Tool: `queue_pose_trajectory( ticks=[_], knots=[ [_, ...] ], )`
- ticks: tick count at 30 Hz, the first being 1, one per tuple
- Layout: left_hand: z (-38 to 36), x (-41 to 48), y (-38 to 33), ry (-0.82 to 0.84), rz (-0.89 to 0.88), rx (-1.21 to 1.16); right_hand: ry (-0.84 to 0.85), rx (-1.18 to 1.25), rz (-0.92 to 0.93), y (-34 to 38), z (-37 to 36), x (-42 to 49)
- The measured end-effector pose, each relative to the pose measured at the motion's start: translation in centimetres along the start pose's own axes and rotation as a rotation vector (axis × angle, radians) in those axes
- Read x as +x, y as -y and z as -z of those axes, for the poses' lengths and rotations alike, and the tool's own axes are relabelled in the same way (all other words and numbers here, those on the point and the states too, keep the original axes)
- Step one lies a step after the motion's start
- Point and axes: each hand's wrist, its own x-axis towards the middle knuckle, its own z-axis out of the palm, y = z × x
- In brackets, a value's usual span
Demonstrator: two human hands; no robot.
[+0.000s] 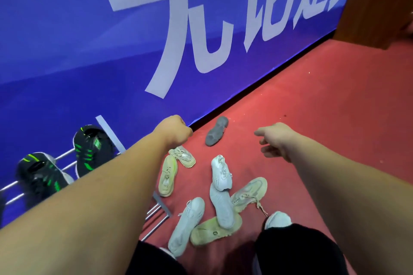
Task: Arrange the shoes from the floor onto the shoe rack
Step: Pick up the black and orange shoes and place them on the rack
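**Two shoes racked, the rest waiting**

Black shoes point(91, 149) sit on the rack point(109, 132), left; pale shoes point(221, 205) and a grey shoe point(216, 131) lie on the floor point(312, 100); left hand point(173, 131) fisted, apparently empty; right hand point(277, 140) loose, empty; next, probably reach down and grasp one.

Red floor point(324, 107), scattered shoes point(221, 174), rack point(110, 134), black sneakers point(92, 149)

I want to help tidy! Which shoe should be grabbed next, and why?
Probably lower the right hand to the white shoe just below it: the hand is empty, that shoe lies upright, uncovered, and only black-green shoes are on the rack.
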Motion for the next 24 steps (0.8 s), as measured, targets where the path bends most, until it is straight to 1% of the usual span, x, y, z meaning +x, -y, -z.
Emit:
queue_pose_trajectory(
  ticks=[3,7,13,15,19,22,24],
  knots=[
    [-4.4,5.8,1.3,0.041,0.050,-0.038,0.004,0.011,-0.050,-1.4,-1.8,5.8],
    [-11.4,15.2,3.3,0.105,0.086,-0.030,0.006,0.013,-0.120,-3.4,-4.9,15.3],
    [-23.5,28.7,7.6,0.139,0.201,-0.053,0.044,0.011,-0.194,-7.7,-12.0,30.8],
    [-26.6,31.6,8.9,0.151,0.212,-0.026,0.041,-0.007,-0.210,-9.6,-13.9,34.6],
    [-31.0,34.5,10.7,0.240,0.202,0.060,0.016,0.012,-0.260,-13.6,-16.3,39.4],
    [-33.0,37.0,11.8,0.247,0.277,0.017,0.024,0.016,-0.296,-15.6,-17.1,41.7],
    [-34.1,38.9,12.3,0.253,0.308,-0.021,0.025,0.006,-0.289,-16.3,-17.5,43.6]
  ],
)
